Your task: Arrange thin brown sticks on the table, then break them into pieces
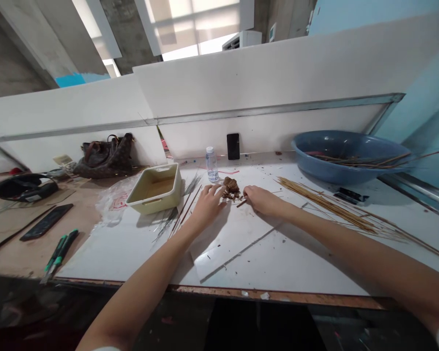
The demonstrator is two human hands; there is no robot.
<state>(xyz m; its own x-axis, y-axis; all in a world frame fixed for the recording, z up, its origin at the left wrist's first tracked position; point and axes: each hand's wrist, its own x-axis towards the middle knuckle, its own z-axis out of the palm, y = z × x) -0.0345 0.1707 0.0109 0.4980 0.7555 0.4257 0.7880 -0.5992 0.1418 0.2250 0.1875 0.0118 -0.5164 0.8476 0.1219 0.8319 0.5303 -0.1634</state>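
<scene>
A small heap of crumbly brown pieces (231,186) lies on the white board between my hands. My left hand (210,202) rests at its left side, palm down, fingers stretched out and apart. On the right, my right hand (259,200) is closed, with thumb and fingers pinched on a short brown strip (241,204). A clear plastic bottle (211,165) with a white cap stands just behind the heap. Thin dark wires and brown sticks (186,207) lie left of my left hand. Below my hands is a flat pale strip (219,261).
A pale green basin (153,204) stands left; a blue tub (336,171) with long sticks stands right. Bundled tan sticks (325,204) lie before the tub. A phone (233,146) leans on the partition. Cutter knives (61,253), a handbag (106,158) and a headset (24,187) lie left.
</scene>
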